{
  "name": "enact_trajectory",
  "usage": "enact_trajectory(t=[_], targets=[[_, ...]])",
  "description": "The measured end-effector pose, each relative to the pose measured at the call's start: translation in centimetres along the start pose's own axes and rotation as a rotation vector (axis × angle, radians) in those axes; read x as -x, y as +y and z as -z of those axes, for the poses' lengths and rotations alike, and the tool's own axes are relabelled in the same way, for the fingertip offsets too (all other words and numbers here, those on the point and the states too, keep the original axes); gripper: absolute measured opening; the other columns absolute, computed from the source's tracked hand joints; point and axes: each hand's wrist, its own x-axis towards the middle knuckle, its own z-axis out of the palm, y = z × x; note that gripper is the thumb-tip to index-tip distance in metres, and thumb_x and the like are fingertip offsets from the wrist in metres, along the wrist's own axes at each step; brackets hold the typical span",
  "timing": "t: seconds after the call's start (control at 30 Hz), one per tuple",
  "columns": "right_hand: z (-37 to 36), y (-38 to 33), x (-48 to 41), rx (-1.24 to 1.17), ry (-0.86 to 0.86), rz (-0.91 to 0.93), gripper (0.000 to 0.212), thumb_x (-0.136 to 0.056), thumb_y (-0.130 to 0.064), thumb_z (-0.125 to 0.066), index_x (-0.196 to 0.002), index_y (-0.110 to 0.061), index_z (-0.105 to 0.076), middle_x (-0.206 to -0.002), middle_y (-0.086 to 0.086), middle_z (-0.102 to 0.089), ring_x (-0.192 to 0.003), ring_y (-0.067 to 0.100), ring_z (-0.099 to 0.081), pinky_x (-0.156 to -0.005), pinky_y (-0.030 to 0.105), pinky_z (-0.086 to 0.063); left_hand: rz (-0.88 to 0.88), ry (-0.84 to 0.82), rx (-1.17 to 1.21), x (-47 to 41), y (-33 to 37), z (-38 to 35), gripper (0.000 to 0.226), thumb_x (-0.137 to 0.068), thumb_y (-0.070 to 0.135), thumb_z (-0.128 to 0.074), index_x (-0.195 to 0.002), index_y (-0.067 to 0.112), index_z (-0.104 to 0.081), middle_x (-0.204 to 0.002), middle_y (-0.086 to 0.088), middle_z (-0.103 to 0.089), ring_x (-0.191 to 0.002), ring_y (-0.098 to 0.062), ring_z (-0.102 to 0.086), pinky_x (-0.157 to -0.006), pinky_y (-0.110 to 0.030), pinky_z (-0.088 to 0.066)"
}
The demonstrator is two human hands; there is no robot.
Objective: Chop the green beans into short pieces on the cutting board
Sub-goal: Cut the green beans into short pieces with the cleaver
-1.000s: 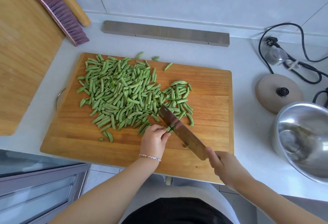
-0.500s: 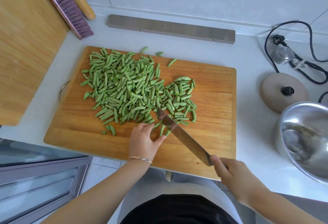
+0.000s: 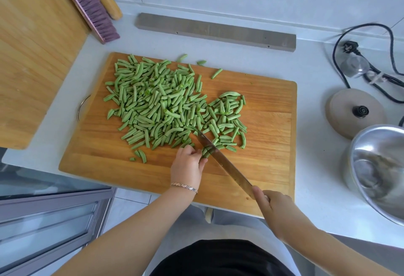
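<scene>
While board fills: cutting board [image 3: 262, 109] mid-frame, chopped green beans [image 3: 166, 105] heaped upper left
Right hand [image 3: 277, 212]: fist closed round knife [image 3: 220, 157] handle
Left hand [image 3: 188, 164]: fingers curled, pinching small bean bundle against blade
Advice: keep fingertips tucked, cuts short

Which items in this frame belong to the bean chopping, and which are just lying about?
In use:
- cutting board
- chopped green beans
- knife, in the right hand
- left hand, steadying a few beans at the blade

Lying about:
- brush
- grey bar
- pot lid
- steel bowl
- power cord
- second wooden board
</scene>
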Motion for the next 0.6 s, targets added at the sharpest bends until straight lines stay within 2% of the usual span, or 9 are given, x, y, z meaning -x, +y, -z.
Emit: enact_trajectory(t=[0.1, 0.17, 0.27, 0.43, 0.6], targets=[[-0.5, 0.3, -0.5, -0.019, 0.001, -0.016, 0.067, -0.089, -0.062, -0.018, -0.088, -0.014, -0.065, -0.058, -0.002, -0.046, -0.053, 0.012, -0.043, -0.056, 0.024, -0.038, 0.045, -0.007, 0.045, 0.1, -0.2, -0.2, 0.019, -0.064, 0.010, -0.083, -0.076, 0.001, -0.072, -0.070, -0.008, -0.060, -0.071, -0.028, -0.060, -0.043, -0.021, -0.034], [-0.4, 0.2, -1.1, -0.086, -0.003, -0.018, 0.063, -0.090, -0.061, -0.020, -0.079, -0.015, -0.063, -0.057, -0.001, -0.045, -0.053, 0.013, -0.043, -0.056, 0.027, -0.038, 0.073, 0.001, 0.077, 0.1, -0.4, -0.3, 0.020, -0.067, 0.011, -0.081, -0.083, 0.000, -0.073, -0.075, -0.010, -0.062, -0.076, -0.029, -0.060, -0.047, -0.024, -0.036], [0.4, -0.6, -2.4, -0.223, -0.028, -0.016, 0.057, -0.090, -0.060, -0.023, -0.061, -0.015, -0.045, -0.052, -0.002, -0.040, -0.047, 0.012, -0.037, -0.053, 0.026, -0.035, 0.117, 0.001, 0.123, -0.4, -0.2, -0.1, 0.024, -0.070, 0.011, -0.079, -0.091, 0.001, -0.073, -0.082, -0.012, -0.064, -0.081, -0.030, -0.058, -0.055, -0.026, -0.039], [1.1, -0.5, -2.7, -0.342, -0.018, -0.023, 0.056, -0.087, -0.061, -0.028, -0.061, -0.014, -0.040, -0.046, -0.007, -0.035, -0.040, 0.008, -0.029, -0.047, 0.025, -0.028, 0.077, -0.023, 0.150, -1.8, 0.6, 0.0, 0.033, -0.073, 0.018, -0.077, -0.102, 0.003, -0.071, -0.093, -0.011, -0.064, -0.091, -0.029, -0.057, -0.066, -0.027, -0.040], [2.8, -0.7, -1.3, -0.356, -0.063, -0.017, 0.059, -0.075, -0.068, -0.027, -0.063, -0.012, -0.041, -0.045, -0.008, -0.033, -0.036, 0.005, -0.027, -0.044, 0.020, -0.027, 0.121, -0.019, 0.131, -0.5, -0.1, 1.7, 0.056, -0.069, 0.033, -0.079, -0.114, 0.005, -0.064, -0.109, -0.010, -0.061, -0.103, -0.025, -0.054, -0.083, -0.030, -0.043]])
